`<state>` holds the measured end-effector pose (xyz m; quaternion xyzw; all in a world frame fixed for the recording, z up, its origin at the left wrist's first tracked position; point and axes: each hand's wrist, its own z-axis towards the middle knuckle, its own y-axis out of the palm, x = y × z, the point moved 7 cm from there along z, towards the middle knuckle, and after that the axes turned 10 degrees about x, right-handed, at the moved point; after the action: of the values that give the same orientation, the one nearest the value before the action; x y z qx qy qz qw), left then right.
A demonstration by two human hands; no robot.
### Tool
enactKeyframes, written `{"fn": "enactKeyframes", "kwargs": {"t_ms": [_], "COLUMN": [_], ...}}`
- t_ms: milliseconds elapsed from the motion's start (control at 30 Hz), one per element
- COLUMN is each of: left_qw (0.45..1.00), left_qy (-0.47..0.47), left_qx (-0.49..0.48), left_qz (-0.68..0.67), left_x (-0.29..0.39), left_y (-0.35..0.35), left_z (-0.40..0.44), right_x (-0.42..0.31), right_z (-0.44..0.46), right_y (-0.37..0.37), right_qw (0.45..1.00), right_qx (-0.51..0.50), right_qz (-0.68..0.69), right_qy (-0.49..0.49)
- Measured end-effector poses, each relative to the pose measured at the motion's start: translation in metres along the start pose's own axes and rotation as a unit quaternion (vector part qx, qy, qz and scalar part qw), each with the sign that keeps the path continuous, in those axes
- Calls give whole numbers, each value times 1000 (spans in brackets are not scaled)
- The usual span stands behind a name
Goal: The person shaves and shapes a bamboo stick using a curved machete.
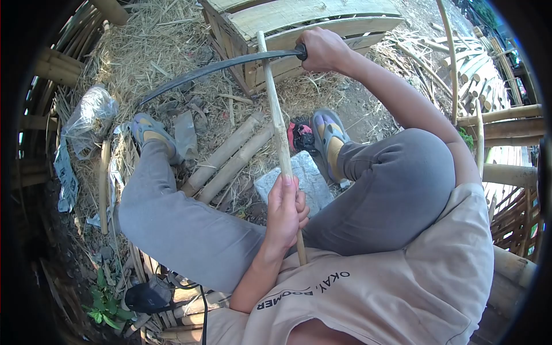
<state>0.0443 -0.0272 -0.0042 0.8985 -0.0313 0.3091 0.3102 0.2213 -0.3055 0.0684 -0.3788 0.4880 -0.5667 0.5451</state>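
My left hand (pixel 285 211) is wrapped around a slim, peeled-looking bamboo stick (pixel 278 122), gripping it in its lower part. The stick stands slanted, its lower end at my shirt and its top near a wooden crate. My right hand (pixel 323 49) is closed on the dark handle of a long curved machete (pixel 210 68). Its blade crosses the upper part of the stick and points left. Whether the edge touches the stick, I cannot tell. Below the stick, between my legs, lies a pale stone block (pixel 310 177).
The slatted wooden crate (pixel 310 20) stands just beyond the blade. Two bamboo poles (pixel 227 152) lie between my feet, with a red and black bundle (pixel 302 135) by one sandal. Cut bamboo (pixel 483 80) is piled at right. A plastic bag (pixel 92 118) sits left on straw-covered ground.
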Motion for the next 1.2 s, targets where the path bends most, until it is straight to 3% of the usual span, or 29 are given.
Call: {"fn": "enactKeyframes", "kwargs": {"t_ms": [200, 400, 600, 1000, 1067, 1133, 1200], "left_qw": [1000, 1000, 999, 994, 985, 989, 992], "left_qy": [-1, 5, 17, 69, 115, 106, 104], "left_qx": [-4, -11, -19, -41, -60, -38, -24], "left_qz": [-4, 3, 35, 75, 118, 99, 70], "left_x": [1, 4, 5, 16, 13, 16, 22], "left_y": [0, 0, 7, 16, 20, 13, 5], "left_z": [-1, -4, -13, -19, -25, -23, -19], "right_x": [2, 9, 13, 59, 84, 137, 184], "right_z": [2, 0, -10, 8, 18, 29, 26], "right_y": [-2, -7, -22, -84, -103, -131, -160], "right_qw": [1000, 999, 999, 988, 973, 957, 937], "right_qx": [-11, 39, -2, 103, 134, 123, 180], "right_qz": [-14, -15, -50, -116, -157, -179, -186], "right_qy": [18, 5, 10, 24, 103, 193, 234]}}
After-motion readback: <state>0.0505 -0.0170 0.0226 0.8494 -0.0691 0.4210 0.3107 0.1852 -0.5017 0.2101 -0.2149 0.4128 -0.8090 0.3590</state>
